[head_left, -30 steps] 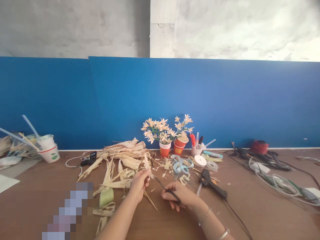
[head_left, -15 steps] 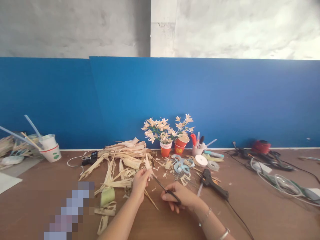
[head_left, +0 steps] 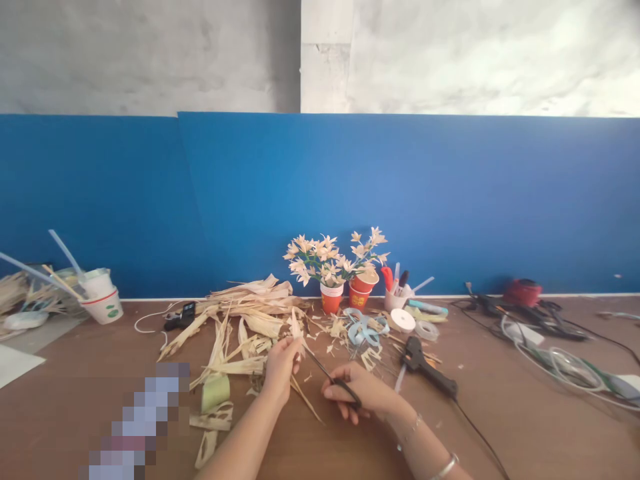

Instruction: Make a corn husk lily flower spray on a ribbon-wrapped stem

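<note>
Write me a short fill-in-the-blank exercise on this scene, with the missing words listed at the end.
1. The right hand holds a pair of ____.
2. The left hand pinches a pale husk piece between thumb and ____.
3. In the picture, the black glue gun lies to the ____ of both hands.
4. The cups beneath the pale flowers are mainly ____ on the outside.

Missing words: scissors; fingers; right; red.

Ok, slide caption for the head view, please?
Left hand holds a pale strip, right hand holds scissors toward it, flowers in cups beyond.
</note>
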The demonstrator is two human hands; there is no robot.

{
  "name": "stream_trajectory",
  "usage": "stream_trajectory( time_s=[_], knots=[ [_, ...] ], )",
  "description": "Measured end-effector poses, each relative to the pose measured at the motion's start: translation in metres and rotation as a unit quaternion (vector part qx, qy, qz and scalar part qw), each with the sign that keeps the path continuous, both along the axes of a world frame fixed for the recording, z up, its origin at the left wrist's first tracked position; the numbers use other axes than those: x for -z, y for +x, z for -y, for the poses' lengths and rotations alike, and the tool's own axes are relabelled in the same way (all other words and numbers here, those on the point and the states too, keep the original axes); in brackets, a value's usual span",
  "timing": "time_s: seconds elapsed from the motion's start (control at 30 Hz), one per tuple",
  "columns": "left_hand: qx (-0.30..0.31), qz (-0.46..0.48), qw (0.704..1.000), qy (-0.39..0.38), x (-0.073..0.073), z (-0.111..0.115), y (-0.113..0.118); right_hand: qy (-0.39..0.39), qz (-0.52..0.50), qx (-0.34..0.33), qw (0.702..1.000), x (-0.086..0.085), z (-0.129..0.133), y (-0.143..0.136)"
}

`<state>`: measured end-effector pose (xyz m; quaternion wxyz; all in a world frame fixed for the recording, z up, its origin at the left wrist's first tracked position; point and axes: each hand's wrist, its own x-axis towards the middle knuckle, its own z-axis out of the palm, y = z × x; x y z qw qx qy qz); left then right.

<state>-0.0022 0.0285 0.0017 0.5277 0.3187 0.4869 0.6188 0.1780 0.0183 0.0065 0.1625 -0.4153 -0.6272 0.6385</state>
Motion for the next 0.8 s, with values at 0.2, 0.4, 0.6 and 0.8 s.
stream_trajectory(
  time_s=[0.2, 0.4, 0.6, 0.8],
  knots=[
    [0.000, 0.007, 1.000, -0.001, 0.0021, -0.0020, -0.0015, 0.003, 0.004, -0.010, 1.000, -0.0021, -0.0004, 0.0009],
    [0.012, 0.012, 1.000, -0.001, -0.0001, -0.0003, -0.0024, 0.004, 0.008, -0.008, 1.000, -0.0011, -0.0008, 0.0011],
    [0.015, 0.018, 1.000, -0.007, -0.0021, 0.0005, -0.0025, 0.016, 0.019, -0.011, 1.000, -0.0029, -0.0008, 0.0024],
    [0.033, 0.023, 0.999, -0.008, -0.0018, -0.0004, -0.0044, 0.017, 0.023, -0.018, 0.999, -0.0081, -0.0001, 0.0034]
  ],
)
